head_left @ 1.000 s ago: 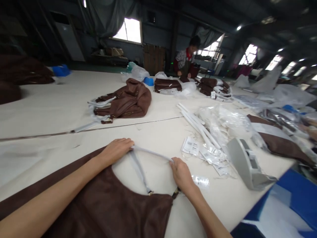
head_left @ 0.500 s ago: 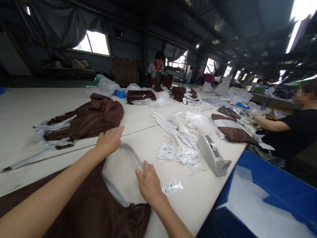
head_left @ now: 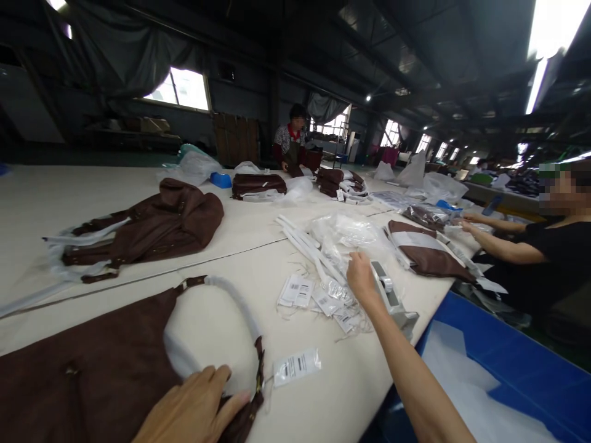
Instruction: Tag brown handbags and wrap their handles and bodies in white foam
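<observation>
My left hand (head_left: 194, 403) lies with fingers stretched out on the near brown bag (head_left: 101, 344), at the base of its handle. That handle (head_left: 235, 298) is wrapped in pale padding and loops over the table. Further right, my right hand (head_left: 362, 278) is closed at the grey tape dispenser (head_left: 392, 295), its fingertips pinched together near the top. Whatever those fingers hold, if anything, is too small to make out. A tag in a clear sleeve (head_left: 297, 367) hangs by a string beside the bag's handle end.
Several loose tags (head_left: 298, 290), white padding strips (head_left: 300, 246) and crumpled clear plastic (head_left: 348, 229) lie mid-table. Another brown bag (head_left: 180, 221) rests at the left, a folded one (head_left: 429, 249) at the right. A blue bin (head_left: 521, 351) adjoins the right edge. Two co-workers handle goods.
My right hand has left the padded handle and moved right to the tape dispenser. My left hand has come down and nearer, onto the bag; the handle now lies lower.
</observation>
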Available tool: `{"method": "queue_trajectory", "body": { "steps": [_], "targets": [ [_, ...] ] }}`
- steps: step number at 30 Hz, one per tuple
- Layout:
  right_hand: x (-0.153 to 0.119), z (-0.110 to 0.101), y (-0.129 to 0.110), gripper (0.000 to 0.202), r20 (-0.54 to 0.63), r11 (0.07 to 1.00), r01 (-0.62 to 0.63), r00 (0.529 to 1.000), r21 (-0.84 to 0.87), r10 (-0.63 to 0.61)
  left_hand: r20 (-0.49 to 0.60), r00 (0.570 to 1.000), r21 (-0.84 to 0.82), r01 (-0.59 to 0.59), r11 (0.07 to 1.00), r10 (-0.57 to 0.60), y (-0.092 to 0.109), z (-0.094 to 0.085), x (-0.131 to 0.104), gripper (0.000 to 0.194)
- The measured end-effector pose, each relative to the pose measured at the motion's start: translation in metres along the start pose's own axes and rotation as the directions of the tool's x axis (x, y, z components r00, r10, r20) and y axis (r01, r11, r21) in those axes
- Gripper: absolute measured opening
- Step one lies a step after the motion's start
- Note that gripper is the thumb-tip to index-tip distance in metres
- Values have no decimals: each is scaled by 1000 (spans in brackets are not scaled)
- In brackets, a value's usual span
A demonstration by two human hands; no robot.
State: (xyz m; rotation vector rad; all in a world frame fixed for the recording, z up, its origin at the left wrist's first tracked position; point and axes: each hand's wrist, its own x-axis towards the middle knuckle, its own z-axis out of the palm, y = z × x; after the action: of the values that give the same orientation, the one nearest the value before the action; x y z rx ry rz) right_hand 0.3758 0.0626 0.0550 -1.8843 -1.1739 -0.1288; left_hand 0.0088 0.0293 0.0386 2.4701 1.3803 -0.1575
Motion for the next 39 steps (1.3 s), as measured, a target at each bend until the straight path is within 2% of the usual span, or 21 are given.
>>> {"method": "queue_trajectory", "body": {
  "steps": [5, 10, 16, 18, 20, 22, 23, 24, 26, 28, 30, 34, 35, 37, 39],
  "targets": [
    [28, 14, 3, 34, 41, 998, 37, 999, -59, -35, -11, 997, 39, 73, 997, -73, 17, -10, 13, 57],
    [33, 1, 8, 22, 44, 996, 56, 998, -66, -53, -26, 995, -125, 89, 988, -92, 32, 2, 14, 53],
    [3, -45, 0, 9, 0, 996, 28, 1000, 88, -28, -39, 997, -133, 54, 990, -60, 46, 21, 15, 27],
    [-14, -60, -9, 10, 23, 976, -47, 999, 211, 43, -36, 997, -216, 65, 974, -75, 43, 23, 13, 25],
    [-32, -71, -20, 14, 107, 880, -181, 983, 439, 149, -37, 995, -377, 72, 923, -93, 36, 22, 9, 23],
    [-49, -76, -30, 25, 274, 692, -364, 931, 624, 242, -54, 995, -589, 33, 807, -81, 27, 20, 2, 25],
    [-58, -76, -35, 30, 371, 604, -457, 888, 652, 272, -68, 996, -693, -3, 721, -62, 23, 20, -2, 27],
    [-66, -74, -38, 35, 458, 552, -538, 840, 637, 291, -82, 996, -782, -40, 623, -40, 19, 20, -6, 29],
    [-81, -67, -44, 41, 609, 519, -663, 733, 539, 304, -91, 996, -899, -78, 431, -10, 13, 20, -15, 31],
    [-91, -53, -48, 40, 727, 542, -716, 638, 440, 254, -76, 997, -952, -68, 298, -14, 10, 20, -23, 33],
    [-98, -35, -54, 37, 797, 603, -705, 577, 375, 179, -67, 998, -972, -61, 227, -18, 8, 19, -30, 34],
    [-114, 1, -72, 35, 822, 735, -593, 563, 328, 88, -77, 997, -984, -76, 162, 2, 8, 14, -40, 38],
    [-121, 6, -77, 34, 836, 772, -552, 547, 317, 47, -76, 997, -987, -74, 145, -4, 8, 13, -41, 41],
    [-136, 7, -85, 29, 877, 843, -442, 475, 308, -71, -55, 998, -995, -52, 84, -38, 8, 11, -42, 51],
    [-152, -5, -92, 24, 909, 885, -346, 380, 312, -172, -13, 996, -1000, -12, 3, -92, 8, 13, -41, 58]
  ]
}}
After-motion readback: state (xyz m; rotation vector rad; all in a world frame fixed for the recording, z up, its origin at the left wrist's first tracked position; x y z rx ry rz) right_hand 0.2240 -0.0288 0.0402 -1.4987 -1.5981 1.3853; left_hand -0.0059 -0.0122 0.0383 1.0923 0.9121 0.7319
